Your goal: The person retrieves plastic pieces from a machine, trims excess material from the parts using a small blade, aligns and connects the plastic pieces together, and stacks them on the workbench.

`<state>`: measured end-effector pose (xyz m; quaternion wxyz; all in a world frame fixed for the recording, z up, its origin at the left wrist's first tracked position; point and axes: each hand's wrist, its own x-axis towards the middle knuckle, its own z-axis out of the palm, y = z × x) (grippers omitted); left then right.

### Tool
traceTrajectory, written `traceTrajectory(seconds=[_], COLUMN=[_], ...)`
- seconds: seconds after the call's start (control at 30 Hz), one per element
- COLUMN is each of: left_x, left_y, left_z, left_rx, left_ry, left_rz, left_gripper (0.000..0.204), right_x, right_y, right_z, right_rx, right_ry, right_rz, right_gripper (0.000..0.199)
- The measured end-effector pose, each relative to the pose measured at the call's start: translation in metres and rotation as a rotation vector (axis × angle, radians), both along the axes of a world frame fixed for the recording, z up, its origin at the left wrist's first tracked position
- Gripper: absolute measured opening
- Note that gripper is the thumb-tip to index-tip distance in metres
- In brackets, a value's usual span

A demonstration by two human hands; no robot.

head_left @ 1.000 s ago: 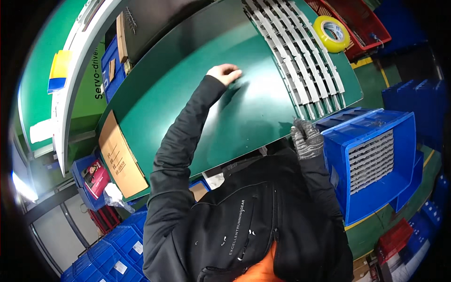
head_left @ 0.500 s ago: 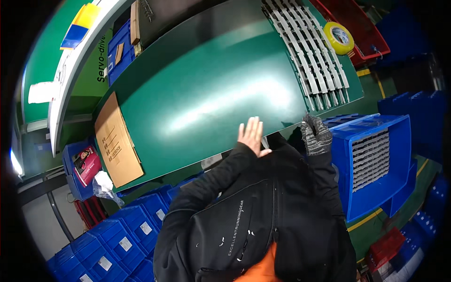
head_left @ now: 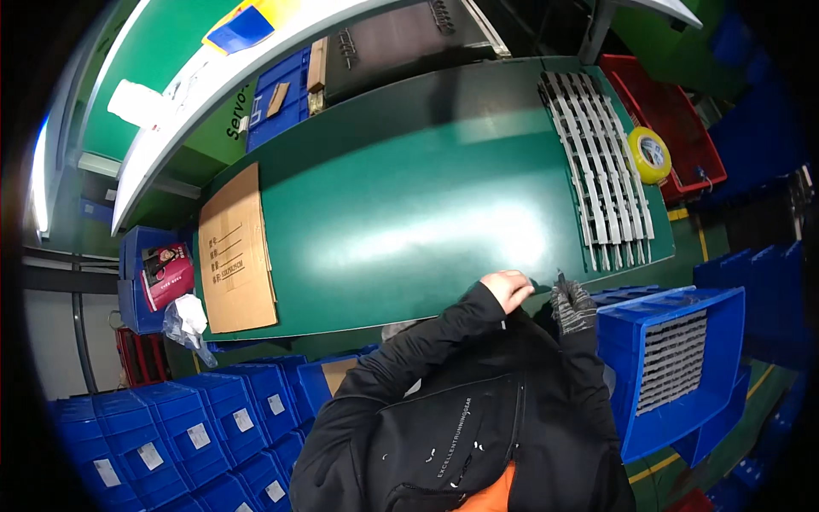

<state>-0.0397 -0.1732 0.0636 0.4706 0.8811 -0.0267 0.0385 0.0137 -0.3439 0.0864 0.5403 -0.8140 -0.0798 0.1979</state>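
My bare left hand is at the table's front edge, its fingers curled together and nothing showing in them. Just right of it is my right hand, in a grey knitted glove, with its fingers closed. A thin dark tip sticks up past those fingers; what it belongs to is hidden. Both hands are by the near edge of the green table. Beyond my right hand, rows of slim grey-white slatted parts lie side by side on the table's right end.
A yellow tape roll sits beside the slatted parts, near a red bin. Flat cardboard covers the table's left end. A blue crate holding similar parts stands at my right. Stacked blue bins fill the lower left.
My left hand has gone from flat with fingers stretched to curled, and has moved right, closer to my right hand. The whole view has shifted; my right hand stays closed near the table edge.
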Motion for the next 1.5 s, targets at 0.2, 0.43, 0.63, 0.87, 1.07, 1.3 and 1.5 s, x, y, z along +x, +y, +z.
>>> traceTrajectory(seconds=[0.2, 0.43, 0.63, 0.87, 1.07, 1.3, 1.5], left_x=[0.007, 0.085, 0.182, 0.242, 0.273, 0.28, 0.324], left_y=[0.11, 0.259, 0.394, 0.498, 0.531, 0.532, 0.464], left_z=[0.001, 0.013, -0.012, -0.037, -0.039, -0.043, -0.027], left_rx=[0.011, 0.335, 0.713, 0.93, 0.948, 1.033, 1.074], left_ry=[0.024, -0.226, -0.222, 0.096, 0.202, 0.421, 0.275], left_rz=[0.475, 0.741, 0.742, 0.96, 0.976, 1.018, 0.852], left_gripper=[0.018, 0.014, 0.024, 0.035, 0.052, 0.037, 0.032], right_x=[0.009, 0.022, 0.029, 0.032, 0.041, 0.058, 0.055], right_y=[0.013, 0.016, 0.017, -0.006, -0.001, 0.02, 0.02], right_z=[-0.068, -0.083, -0.079, -0.095, -0.074, -0.038, -0.045], right_rx=[0.261, 0.549, 0.703, 0.586, 0.228, 0.106, 0.129], right_ry=[0.313, 0.677, 0.87, 0.989, 0.522, 0.628, 0.572], right_rz=[0.018, -0.301, -0.416, -0.32, -0.058, -0.072, -0.112], right_gripper=[0.01, 0.009, 0.01, 0.012, 0.008, 0.011, 0.024])
